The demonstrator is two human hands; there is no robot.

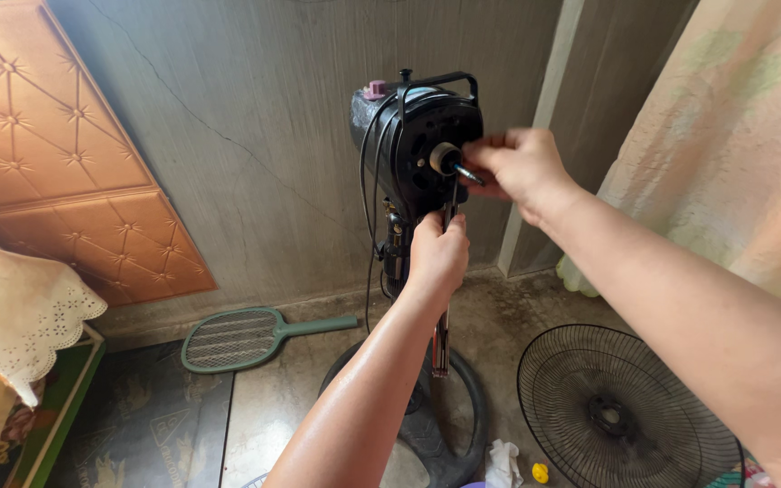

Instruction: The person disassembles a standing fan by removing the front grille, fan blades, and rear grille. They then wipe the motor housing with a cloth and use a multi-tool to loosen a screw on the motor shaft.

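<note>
1. Fan motor (418,145): black housing with a carry handle on top, on an upright stand, guards and blade off. It sits at chest height against the wall, shaft pointing toward the person.
2. Shaft (452,163): short metal spindle with a pale collar at its root, centre of the motor face.
3. Right hand (519,167): fingers closed in a pinch on the shaft tip, from the right.
4. Left hand (437,253): closed in a fist around a tool (446,298), a thin rod or pliers, kind unclear, held upright just below the shaft.
5. Handling note, as a judgement: keep the shaft pinned by the right hand while the tool works; keep the tool square to the spindle, clear of the cable beside the housing.
6. Base (463,407): round, black, on the floor under the arms.
7. Grille (621,411): black wire guard, flat on the floor at right.
8. Swatter (255,336): green racket type, on the floor by the wall.
9. Floor (291,398): stained tile, with small scraps near the base.
10. Wall (228,108): grey, cracked; padded tan panels at left, curtain at right.
</note>
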